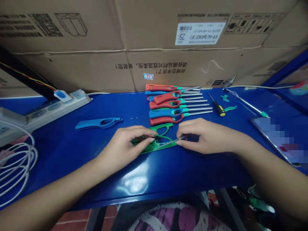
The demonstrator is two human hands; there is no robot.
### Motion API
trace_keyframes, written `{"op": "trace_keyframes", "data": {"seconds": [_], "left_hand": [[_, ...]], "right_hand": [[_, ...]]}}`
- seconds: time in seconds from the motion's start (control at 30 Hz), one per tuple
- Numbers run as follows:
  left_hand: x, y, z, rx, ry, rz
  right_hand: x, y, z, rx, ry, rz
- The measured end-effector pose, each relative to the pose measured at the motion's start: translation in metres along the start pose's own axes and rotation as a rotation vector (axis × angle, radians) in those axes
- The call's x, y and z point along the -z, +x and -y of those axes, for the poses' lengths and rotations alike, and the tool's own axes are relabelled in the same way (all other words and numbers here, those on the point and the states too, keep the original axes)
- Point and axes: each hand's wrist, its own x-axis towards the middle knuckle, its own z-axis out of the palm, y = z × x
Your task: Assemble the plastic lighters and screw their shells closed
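Note:
Two green lighter casing halves (166, 146) lie open on the blue table between my hands, and thin pale wires show inside the nearer one. My left hand (131, 139) is closed in a pinch at the casing's left part, over a small dark piece that I cannot make out. From the right, my right hand (204, 134) grips thin metal tweezers (172, 141) between thumb and fingers, their tips reaching left over the casing. Just beyond the casing lie several red and blue long-nosed lighters (166, 113) with silver tubes. A blue lighter casing (98, 123) lies to the left.
A screwdriver (218, 107), small green plastic pieces (225, 98) and a metal lighter tube (247, 104) lie at the right, near a phone (276, 138). At the left are a power strip (48, 112) and a coiled white cable (18, 163). A cardboard box (96, 70) stands behind.

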Motion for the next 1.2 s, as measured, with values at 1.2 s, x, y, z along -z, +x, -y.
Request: {"op": "trace_keyframes", "data": {"seconds": [1.2], "left_hand": [[0.000,-0.004,0.003,-0.046,0.221,0.096]], "right_hand": [[-0.005,0.000,-0.008,-0.161,-0.111,0.154]]}}
